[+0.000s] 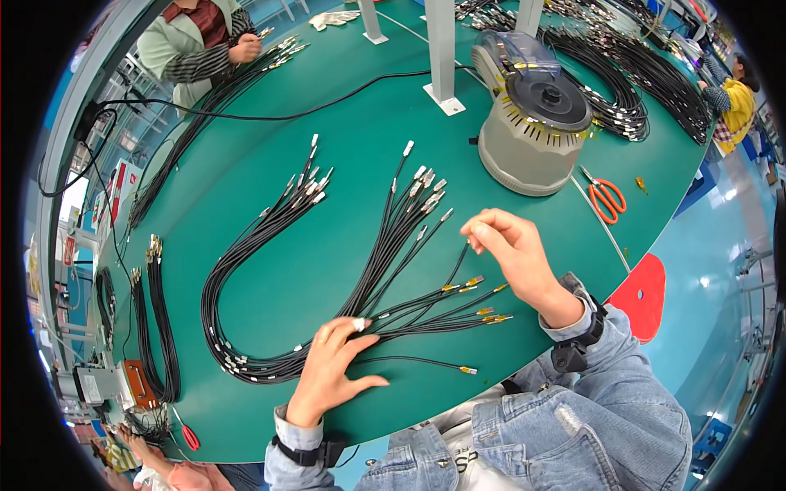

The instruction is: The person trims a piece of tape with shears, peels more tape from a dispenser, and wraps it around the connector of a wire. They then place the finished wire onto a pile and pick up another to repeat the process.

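A bundle of thin black cables (211, 286) lies in a U-shape on the green table, with silver connectors (426, 192) on its upper ends. Several cable ends fanned out toward the right carry yellow tape (487, 315). My left hand (332, 364) rests over the bundle, fingers apart and thumb spread, with a white wrap on one fingertip. Above the taped ends, my right hand (512, 254) pinches the tip of a single black cable (460, 263) between thumb and fingers; the tip itself is mostly hidden. One loose cable (417, 358) stretches to the right below the bundle.
A round grey tape dispenser (532, 135) stands beyond my right hand. Orange-handled scissors (607, 201) lie right of it. A metal post (442, 57) rises from the table. More cables (168, 335) lie at left, near red-handled scissors (190, 438). A co-worker (192, 49) handles cables at upper left.
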`<control>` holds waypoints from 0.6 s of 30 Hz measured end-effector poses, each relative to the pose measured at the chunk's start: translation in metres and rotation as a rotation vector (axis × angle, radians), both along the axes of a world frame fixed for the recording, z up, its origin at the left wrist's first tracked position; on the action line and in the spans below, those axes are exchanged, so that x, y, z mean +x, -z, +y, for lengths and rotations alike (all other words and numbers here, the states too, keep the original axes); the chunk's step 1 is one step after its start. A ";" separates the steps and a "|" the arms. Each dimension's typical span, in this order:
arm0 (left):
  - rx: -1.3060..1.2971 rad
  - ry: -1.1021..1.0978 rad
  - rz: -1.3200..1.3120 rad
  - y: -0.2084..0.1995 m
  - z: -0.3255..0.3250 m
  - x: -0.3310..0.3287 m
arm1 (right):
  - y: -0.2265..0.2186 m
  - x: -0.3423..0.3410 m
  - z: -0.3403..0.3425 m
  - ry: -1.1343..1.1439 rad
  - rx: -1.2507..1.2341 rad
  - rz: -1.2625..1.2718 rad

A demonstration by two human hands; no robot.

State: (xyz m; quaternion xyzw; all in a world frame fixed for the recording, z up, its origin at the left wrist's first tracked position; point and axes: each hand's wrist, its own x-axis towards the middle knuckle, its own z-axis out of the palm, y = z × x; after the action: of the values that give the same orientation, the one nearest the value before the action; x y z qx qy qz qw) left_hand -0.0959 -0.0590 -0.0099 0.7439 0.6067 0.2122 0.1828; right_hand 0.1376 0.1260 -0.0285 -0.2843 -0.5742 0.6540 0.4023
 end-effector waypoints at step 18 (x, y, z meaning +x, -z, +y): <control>0.348 -0.235 0.210 0.049 0.004 0.010 | -0.001 0.018 0.008 -0.044 0.091 -0.079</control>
State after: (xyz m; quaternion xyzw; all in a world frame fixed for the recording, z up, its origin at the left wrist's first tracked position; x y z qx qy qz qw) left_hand -0.0857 -0.0552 -0.0586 0.7065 0.6592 0.2547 -0.0384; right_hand 0.1558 0.1337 -0.0274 -0.2786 -0.6249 0.6241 0.3772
